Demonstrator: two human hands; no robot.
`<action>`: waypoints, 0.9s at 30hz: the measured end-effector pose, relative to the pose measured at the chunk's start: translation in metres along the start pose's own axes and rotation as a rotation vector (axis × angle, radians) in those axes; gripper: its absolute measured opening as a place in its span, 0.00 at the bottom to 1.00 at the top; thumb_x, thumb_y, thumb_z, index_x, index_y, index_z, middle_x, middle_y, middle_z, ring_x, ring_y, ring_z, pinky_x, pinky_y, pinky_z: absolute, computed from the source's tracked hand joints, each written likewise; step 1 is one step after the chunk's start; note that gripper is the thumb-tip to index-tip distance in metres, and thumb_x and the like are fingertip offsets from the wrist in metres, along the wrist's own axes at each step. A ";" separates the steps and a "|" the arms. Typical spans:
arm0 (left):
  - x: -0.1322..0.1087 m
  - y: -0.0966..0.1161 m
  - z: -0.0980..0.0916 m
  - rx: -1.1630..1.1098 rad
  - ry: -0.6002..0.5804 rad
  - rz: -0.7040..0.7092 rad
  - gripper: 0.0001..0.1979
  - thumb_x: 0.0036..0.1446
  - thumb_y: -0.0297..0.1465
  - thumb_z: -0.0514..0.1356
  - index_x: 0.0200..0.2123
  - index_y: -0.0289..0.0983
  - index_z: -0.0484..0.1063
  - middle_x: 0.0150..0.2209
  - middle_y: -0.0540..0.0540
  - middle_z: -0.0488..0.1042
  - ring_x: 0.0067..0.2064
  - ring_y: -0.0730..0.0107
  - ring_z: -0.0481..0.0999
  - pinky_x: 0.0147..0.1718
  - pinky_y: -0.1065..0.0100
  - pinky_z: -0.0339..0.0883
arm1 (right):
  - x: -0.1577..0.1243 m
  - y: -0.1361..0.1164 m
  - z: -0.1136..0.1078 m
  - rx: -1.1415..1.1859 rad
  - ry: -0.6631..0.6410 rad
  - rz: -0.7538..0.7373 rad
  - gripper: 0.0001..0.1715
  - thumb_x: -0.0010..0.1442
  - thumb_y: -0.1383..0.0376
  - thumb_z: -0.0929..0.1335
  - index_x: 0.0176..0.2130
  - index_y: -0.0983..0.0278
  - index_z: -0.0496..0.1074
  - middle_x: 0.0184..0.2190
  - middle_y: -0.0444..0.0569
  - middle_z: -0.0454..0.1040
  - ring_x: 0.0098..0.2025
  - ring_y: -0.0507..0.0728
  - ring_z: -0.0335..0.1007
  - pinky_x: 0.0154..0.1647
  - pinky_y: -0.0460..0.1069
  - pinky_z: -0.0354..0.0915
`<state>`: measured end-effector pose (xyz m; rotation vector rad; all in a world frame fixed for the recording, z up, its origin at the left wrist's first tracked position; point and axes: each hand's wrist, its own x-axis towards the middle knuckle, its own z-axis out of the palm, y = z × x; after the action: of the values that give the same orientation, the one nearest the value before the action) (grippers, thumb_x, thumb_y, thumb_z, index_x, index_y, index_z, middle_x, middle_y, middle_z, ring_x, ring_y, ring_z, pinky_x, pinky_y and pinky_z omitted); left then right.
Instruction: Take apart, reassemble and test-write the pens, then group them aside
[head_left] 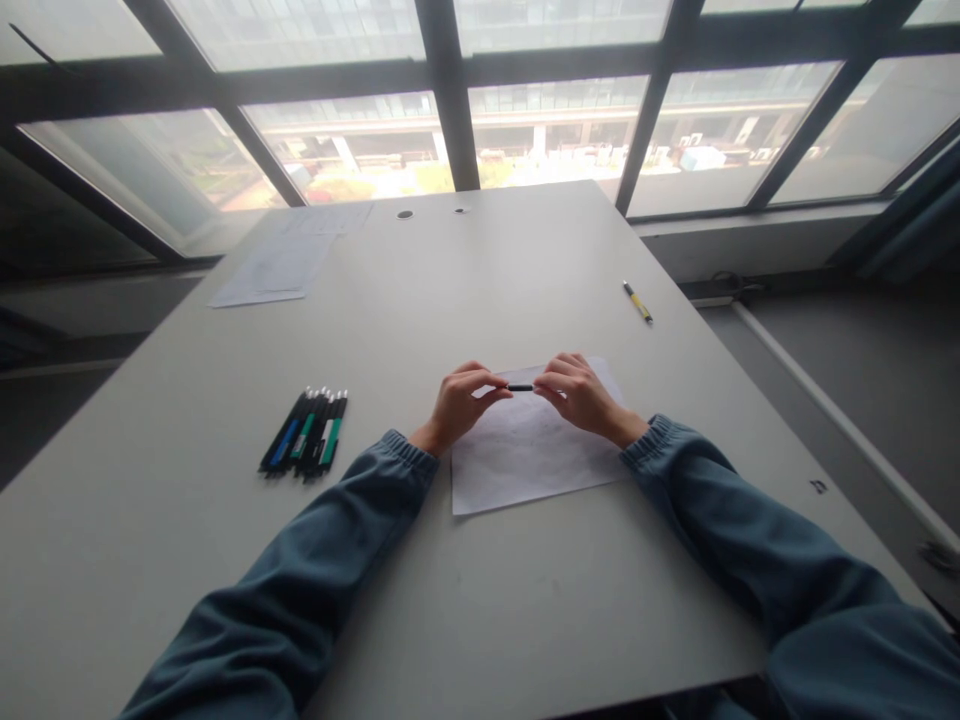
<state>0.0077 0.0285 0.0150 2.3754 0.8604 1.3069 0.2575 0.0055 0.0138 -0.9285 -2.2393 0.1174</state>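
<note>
My left hand (461,403) and my right hand (577,392) meet over a white sheet of paper (525,460) on the grey table (420,300). Both are closed in a pinch on a thin black pen (520,387), one hand at each end, so only a short middle stretch of it shows. The pen lies level, just above the paper's far edge. Blue-grey sleeves cover both forearms.
Several pens with blue and green grips (306,433) lie in a row to the left of my left hand. A yellow and black pen (638,302) lies near the table's right edge. More paper sheets (277,265) rest at the far left, below the windows.
</note>
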 end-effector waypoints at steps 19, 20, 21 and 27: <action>0.002 0.009 -0.002 -0.020 0.054 0.036 0.08 0.58 0.33 0.69 0.41 0.40 0.82 0.37 0.45 0.83 0.38 0.69 0.82 0.41 0.66 0.78 | 0.000 0.000 0.005 0.139 -0.013 0.070 0.16 0.72 0.60 0.63 0.36 0.63 0.76 0.33 0.52 0.77 0.38 0.58 0.69 0.46 0.55 0.63; 0.002 0.009 -0.002 -0.025 0.058 0.035 0.08 0.58 0.33 0.70 0.41 0.40 0.82 0.37 0.45 0.83 0.38 0.69 0.82 0.41 0.66 0.78 | 0.000 0.000 0.006 0.143 -0.009 0.070 0.16 0.72 0.61 0.63 0.36 0.63 0.76 0.33 0.52 0.77 0.38 0.58 0.69 0.46 0.55 0.63; 0.002 0.009 -0.002 -0.030 0.061 0.032 0.08 0.58 0.33 0.70 0.41 0.40 0.82 0.37 0.45 0.83 0.38 0.69 0.82 0.41 0.66 0.78 | 0.000 0.001 0.006 0.146 -0.005 0.070 0.16 0.72 0.61 0.63 0.36 0.63 0.76 0.33 0.52 0.77 0.38 0.58 0.69 0.46 0.55 0.63; 0.002 0.010 -0.003 -0.036 0.055 0.012 0.08 0.59 0.34 0.68 0.42 0.40 0.82 0.37 0.45 0.84 0.37 0.69 0.82 0.40 0.67 0.78 | -0.001 0.002 0.008 0.155 -0.022 0.068 0.15 0.71 0.61 0.64 0.36 0.63 0.76 0.32 0.51 0.76 0.37 0.58 0.69 0.45 0.55 0.63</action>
<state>0.0096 0.0217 0.0230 2.3313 0.8318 1.3866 0.2546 0.0077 0.0065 -0.9230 -2.1840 0.3293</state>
